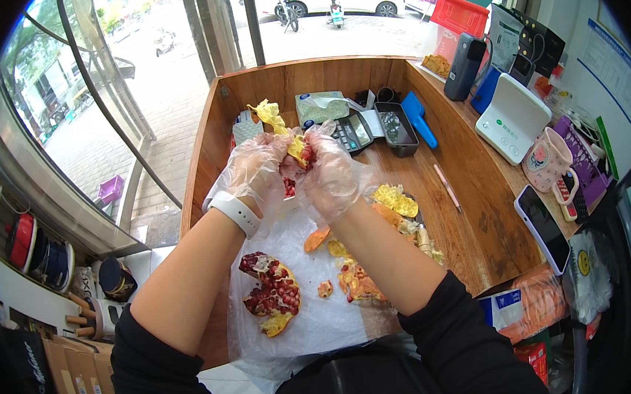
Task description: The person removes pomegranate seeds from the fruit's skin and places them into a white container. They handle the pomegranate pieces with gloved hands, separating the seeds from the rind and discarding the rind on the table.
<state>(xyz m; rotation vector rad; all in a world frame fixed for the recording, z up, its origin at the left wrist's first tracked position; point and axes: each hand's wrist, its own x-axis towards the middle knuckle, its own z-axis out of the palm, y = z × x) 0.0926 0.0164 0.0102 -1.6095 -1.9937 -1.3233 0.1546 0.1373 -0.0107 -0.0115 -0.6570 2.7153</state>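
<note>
Both hands wear clear plastic gloves and meet over the far part of the desk. Between them is a pomegranate piece [307,156] with red arils and yellow membrane. My left hand [254,160] grips its left side, and a yellow membrane flap [269,114] sticks up beyond the fingers. On the right side, my right hand [330,168] holds the same piece. Below the hands, loose red arils [289,188] show, mostly hidden by the gloves. A larger pomegranate chunk [278,294] lies nearer me on a clear plastic sheet [325,321]. Torn peel [358,282] lies right of it.
More peel [396,199] lies under my right forearm. A calculator [352,133], a black container [397,129], a blue scoop [419,119] and a tissue pack [319,108] stand at the back. A pen [447,188] lies right. The raised ledge holds a phone [542,229] and a pink mug [547,159].
</note>
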